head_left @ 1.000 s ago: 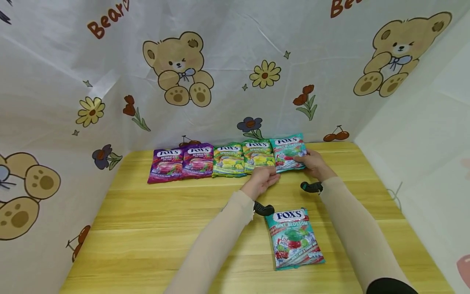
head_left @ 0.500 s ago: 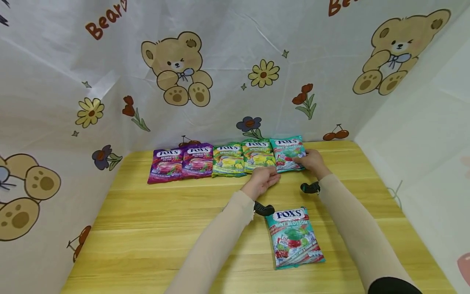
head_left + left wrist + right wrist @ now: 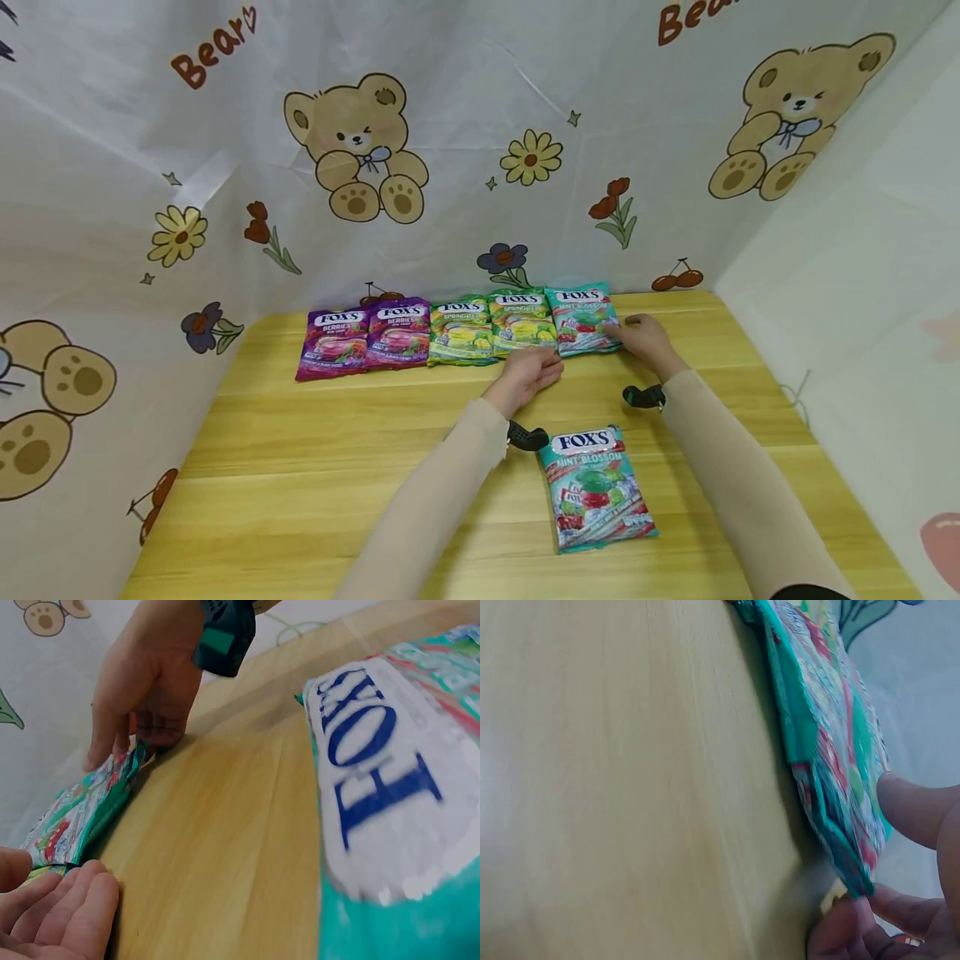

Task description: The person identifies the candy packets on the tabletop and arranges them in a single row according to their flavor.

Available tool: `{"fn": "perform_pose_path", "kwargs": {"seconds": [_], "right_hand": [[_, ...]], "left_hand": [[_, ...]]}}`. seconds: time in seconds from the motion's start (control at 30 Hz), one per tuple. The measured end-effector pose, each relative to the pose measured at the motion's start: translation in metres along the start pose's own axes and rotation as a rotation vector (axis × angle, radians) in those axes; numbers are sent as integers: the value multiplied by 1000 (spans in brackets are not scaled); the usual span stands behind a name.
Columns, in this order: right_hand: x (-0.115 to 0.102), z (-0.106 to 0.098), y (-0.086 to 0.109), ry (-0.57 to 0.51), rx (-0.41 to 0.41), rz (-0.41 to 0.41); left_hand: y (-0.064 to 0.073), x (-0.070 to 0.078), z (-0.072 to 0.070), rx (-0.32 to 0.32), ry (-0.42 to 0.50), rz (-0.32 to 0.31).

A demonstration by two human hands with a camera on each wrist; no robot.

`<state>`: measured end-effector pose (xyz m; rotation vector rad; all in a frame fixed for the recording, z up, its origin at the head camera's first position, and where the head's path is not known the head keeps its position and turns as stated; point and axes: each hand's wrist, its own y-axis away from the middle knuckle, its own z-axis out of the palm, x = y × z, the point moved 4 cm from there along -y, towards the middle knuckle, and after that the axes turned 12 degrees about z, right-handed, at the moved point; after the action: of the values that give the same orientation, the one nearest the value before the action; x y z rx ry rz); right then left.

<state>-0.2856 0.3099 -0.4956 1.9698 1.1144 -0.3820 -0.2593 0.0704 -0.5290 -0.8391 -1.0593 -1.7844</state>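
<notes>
In the head view my right hand (image 3: 647, 340) is at the right edge of a teal mint-blossom candy bag (image 3: 581, 317), the rightmost in a row against the back wall. In the right wrist view the thumb (image 3: 911, 810) lies on that bag's face and the fingers (image 3: 847, 926) curl at its lower corner, pinching it. My left hand (image 3: 528, 372) rests palm inward, fingers loosely bent, just below the yellow-green spring-tea bag (image 3: 522, 321). No object shows within its fingers (image 3: 82, 915) in the left wrist view. A second mint-blossom bag (image 3: 596, 492) lies nearer, between the forearms.
Left along the row come another spring-tea bag (image 3: 461, 331) and two purple berries bags (image 3: 397, 333). A white bear-print sheet (image 3: 450, 183) rises behind the wooden table (image 3: 300, 467). A pale wall (image 3: 862, 333) borders the right side.
The right hand has slid slightly rightward, overlapping less of the teal bag. My left hand keeps its place beside the row. The whole head view has shifted a little.
</notes>
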Motion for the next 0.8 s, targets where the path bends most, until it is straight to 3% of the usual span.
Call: {"fn": "perform_pose_path", "kwargs": {"seconds": [0.27, 0.43, 0.8], "right_hand": [[21, -3, 11, -134, -60, 24], [31, -3, 18, -137, -88, 17], [43, 1, 46, -183, -230, -34]], "left_hand": [[11, -2, -18, -62, -86, 0], [24, -2, -27, -68, -133, 3], [50, -5, -40, -81, -178, 16]]}}
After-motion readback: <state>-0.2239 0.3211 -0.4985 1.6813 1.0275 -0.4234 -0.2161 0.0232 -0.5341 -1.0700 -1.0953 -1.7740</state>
